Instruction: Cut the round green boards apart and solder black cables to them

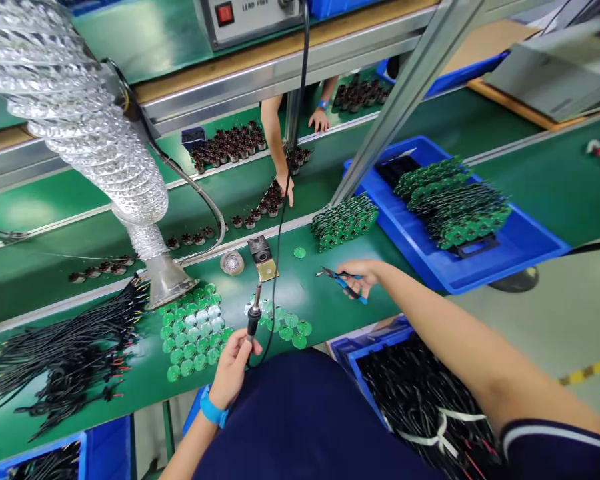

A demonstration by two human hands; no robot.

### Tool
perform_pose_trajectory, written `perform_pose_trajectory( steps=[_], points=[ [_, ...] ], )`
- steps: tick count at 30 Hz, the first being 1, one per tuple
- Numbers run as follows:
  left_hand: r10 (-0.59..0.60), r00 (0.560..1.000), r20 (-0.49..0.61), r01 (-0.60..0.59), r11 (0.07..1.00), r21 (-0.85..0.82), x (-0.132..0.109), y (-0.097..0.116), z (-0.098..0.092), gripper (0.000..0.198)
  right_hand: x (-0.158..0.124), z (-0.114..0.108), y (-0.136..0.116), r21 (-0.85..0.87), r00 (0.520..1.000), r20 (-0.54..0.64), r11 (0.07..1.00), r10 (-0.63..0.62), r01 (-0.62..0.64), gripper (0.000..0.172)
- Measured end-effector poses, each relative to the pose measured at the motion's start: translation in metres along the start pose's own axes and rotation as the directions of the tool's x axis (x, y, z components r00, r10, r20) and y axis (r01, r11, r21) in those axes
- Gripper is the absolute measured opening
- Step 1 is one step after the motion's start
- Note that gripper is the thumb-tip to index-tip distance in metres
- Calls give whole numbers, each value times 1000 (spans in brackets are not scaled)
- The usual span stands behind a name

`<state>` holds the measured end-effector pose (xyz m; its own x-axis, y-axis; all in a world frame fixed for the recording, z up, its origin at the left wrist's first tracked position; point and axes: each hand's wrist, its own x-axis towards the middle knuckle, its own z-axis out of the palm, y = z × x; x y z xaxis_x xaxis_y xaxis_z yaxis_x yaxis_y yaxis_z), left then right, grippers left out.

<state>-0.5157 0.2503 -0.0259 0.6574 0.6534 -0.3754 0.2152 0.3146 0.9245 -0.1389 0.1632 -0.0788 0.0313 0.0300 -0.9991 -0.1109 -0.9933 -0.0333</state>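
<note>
My left hand (234, 367) is closed around the black handle of a soldering iron (253, 313), its tip pointing up toward a small brass-coloured iron stand (263, 259). My right hand (363, 277) grips blue-handled cutters (341, 280) over the green bench mat. Between the hands lie round green circuit boards (286, 327), and a larger grid of them (193, 333) sits left of the iron. A single green board (299, 253) lies near the stand.
A silver fume duct (90, 133) ends in a funnel above the boards. Black wire bundles (65, 347) lie at left. A blue tray (510, 247) holds stacked green boards, with more stacked (344, 220) beside it. Another person's hand (285, 187) touches dark parts across the belt.
</note>
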Motion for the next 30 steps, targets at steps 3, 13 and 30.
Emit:
perform_pose_trajectory(
  steps=[3,13,30],
  points=[
    [-26,999,-24,25,999,-20,-1,-1,-3,42,3,-2,-13,-90,998,7,994,62,-61,40],
    [-92,992,-91,81,990,-113,4,-5,-11,40,11,2,-41,-201,989,-23,968,148,-150,34],
    [-201,979,48,200,980,16,7,23,10,55,-145,66,38,-81,660,151,656,-736,751,48]
  ],
)
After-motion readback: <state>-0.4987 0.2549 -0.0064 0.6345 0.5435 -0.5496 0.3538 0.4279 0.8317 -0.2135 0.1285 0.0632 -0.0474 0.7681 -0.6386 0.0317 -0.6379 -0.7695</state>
